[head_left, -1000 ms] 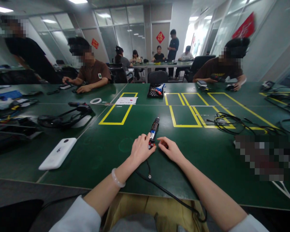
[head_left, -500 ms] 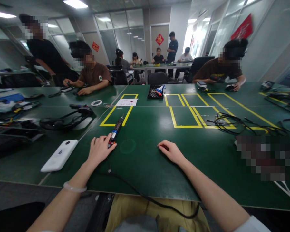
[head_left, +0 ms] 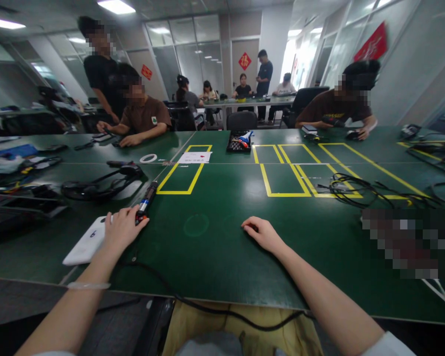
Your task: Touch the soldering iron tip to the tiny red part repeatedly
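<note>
Closed around the rear end of a black tool (head_left: 147, 199), the left hand (head_left: 121, 227) rests on the green table (head_left: 222, 267), beside or over the white case (head_left: 83, 247); contact with the case cannot be told. The tool's tip points away from the wearer. The right hand (head_left: 261, 232) lies well apart, loosely curled with a small gap at the thumb, holding nothing. A black cord (head_left: 207, 307) runs past the table's near edge.

Yellow tape (head_left: 174, 192) marks boxes on the table, with a paper sheet (head_left: 195, 157) and a black tray (head_left: 233, 148) farther back. Loose cables (head_left: 346, 190) lie to the right. People sit and stand around the bright room, and a red sign (head_left: 245, 61) hangs on the door.

Compared with earlier, the left hand and tool have moved from mid-table to the left; the right hand has barely shifted.
</note>
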A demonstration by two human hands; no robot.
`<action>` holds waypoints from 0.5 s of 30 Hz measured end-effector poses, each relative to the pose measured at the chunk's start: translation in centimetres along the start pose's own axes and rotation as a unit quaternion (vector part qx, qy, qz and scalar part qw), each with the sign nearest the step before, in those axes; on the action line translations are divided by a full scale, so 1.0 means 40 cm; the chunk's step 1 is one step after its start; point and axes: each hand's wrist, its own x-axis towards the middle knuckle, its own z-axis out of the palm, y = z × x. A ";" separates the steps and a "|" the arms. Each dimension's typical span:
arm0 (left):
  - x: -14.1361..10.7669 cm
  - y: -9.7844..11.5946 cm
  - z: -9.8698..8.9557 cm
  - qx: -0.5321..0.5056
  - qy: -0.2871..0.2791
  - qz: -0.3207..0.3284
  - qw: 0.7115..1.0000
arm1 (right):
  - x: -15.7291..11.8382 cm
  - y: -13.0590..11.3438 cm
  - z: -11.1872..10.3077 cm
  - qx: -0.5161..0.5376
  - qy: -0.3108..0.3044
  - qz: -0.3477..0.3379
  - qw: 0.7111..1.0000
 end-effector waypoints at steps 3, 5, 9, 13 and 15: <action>-0.028 0.041 -0.028 0.019 0.037 0.011 0.999 | 0.001 0.000 0.000 -0.001 -0.001 0.000 1.000; -0.037 0.065 -0.048 0.036 0.048 0.008 0.998 | 0.001 0.000 0.000 0.001 -0.002 -0.001 1.000; -0.024 0.108 -0.090 0.021 0.062 -0.023 0.998 | 0.003 0.000 0.003 0.002 0.000 -0.002 1.000; -0.007 0.212 -0.128 -0.176 -0.018 -0.018 0.984 | 0.005 -0.003 0.005 0.008 -0.001 -0.002 1.000; -0.009 0.299 -0.142 -0.314 -0.064 0.041 0.946 | 0.005 -0.005 0.003 0.022 -0.002 0.000 1.000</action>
